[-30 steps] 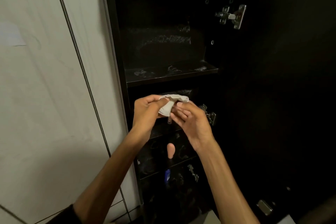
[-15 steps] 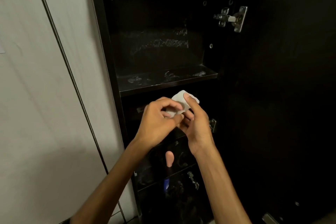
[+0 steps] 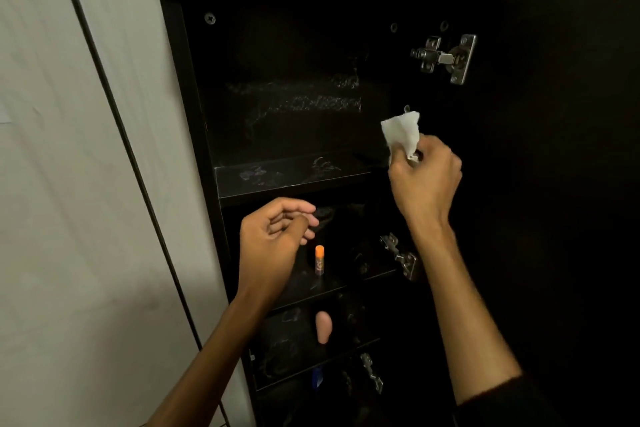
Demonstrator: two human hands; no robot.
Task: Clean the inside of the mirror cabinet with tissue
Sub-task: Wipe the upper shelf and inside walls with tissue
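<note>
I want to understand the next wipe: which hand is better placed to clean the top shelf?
The right hand, probably: it holds the tissue raised beside the smudged top shelf. The left hand is lower, loosely curled and holds nothing.

Cabinet door (image 3: 554, 184) cut off at right; lowest shelf's contents too dark.

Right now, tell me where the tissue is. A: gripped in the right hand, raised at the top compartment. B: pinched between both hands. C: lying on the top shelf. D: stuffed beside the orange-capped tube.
A: the right hand grips the tissue up near the top shelf, while the left hand holds nothing.
</note>
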